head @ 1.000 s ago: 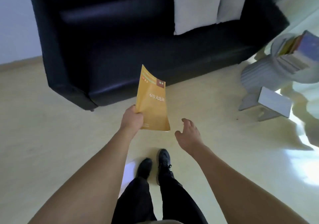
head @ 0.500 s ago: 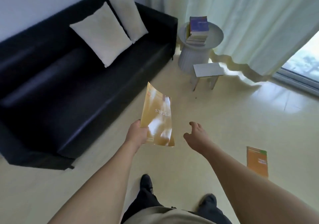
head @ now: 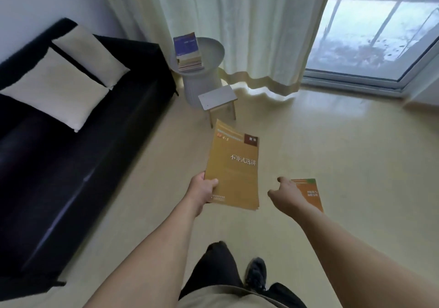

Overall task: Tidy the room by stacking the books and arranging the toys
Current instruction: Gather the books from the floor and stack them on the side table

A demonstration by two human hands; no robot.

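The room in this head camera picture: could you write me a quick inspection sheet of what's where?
Surface: pale floor, glossy near the window.
Job's things: yellow book in the left hand; orange book flat on the floor; book stack on the round side table.
Clutter: small stool beside the table.
Grippers: left hand grips the yellow book's lower corner; right hand open, above the orange book.
Cables: nothing seen.
Surroundings: black sofa with two cushions, curtain, window.
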